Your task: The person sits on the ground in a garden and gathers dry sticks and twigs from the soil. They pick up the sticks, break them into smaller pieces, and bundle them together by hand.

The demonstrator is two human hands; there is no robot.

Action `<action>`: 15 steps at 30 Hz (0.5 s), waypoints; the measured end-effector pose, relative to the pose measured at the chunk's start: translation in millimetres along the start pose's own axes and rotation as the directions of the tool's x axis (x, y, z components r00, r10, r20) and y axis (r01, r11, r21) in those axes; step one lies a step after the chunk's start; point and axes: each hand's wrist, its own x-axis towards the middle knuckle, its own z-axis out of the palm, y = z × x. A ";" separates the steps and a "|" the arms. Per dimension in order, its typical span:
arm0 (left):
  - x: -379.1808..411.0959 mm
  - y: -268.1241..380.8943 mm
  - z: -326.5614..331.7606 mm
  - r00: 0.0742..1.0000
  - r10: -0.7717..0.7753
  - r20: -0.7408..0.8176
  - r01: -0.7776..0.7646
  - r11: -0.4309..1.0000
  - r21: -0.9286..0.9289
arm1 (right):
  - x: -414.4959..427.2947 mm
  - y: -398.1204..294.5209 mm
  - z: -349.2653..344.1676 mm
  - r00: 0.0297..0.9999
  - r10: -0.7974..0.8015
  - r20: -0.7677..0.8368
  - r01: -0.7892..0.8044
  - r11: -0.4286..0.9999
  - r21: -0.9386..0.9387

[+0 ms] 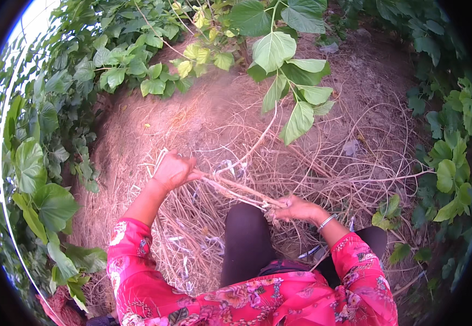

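Between my two hands stretches a small bundle of dry vine stems (pixel 238 188), pale brown and thin. My left hand (pixel 175 168) is closed around its far-left end, with a few stem ends poking out past the fist. My right hand (pixel 295 208) grips the other end above my bent knee (pixel 247 240), and a metal bangle (pixel 327 221) circles that wrist. Below the bundle, a thick mat of dry stems (pixel 195 248) covers the ground. Pale strips (pixel 185 265), perhaps plastic, are mixed into it.
A leafy green shoot (pixel 274 51) hangs in front of me. Dense vines (pixel 48 122) line the left, and more foliage (pixel 450 175) grows on the right. A white line (pixel 3 163) curves along the left side. Reddish cloth (pixel 63 305) shows at the lower left. Bare soil (pixel 215 93) lies beyond.
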 end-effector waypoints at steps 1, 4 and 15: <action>-14.2 -2.5 7.5 1.000 -0.027 -0.016 0.027 1.000 -0.006 | 6.2 -4.2 4.0 0.999 0.042 0.019 -0.040 0.998 -0.058; -43.5 -11.3 20.1 0.981 -0.129 -0.142 0.131 0.991 0.000 | 25.2 -30.2 5.2 0.988 0.147 0.054 -0.128 0.957 -0.260; -99.7 44.6 58.5 0.955 -0.285 0.086 0.297 0.893 -0.337 | 24.5 -88.5 -16.0 0.963 0.269 0.028 -0.193 0.755 -0.627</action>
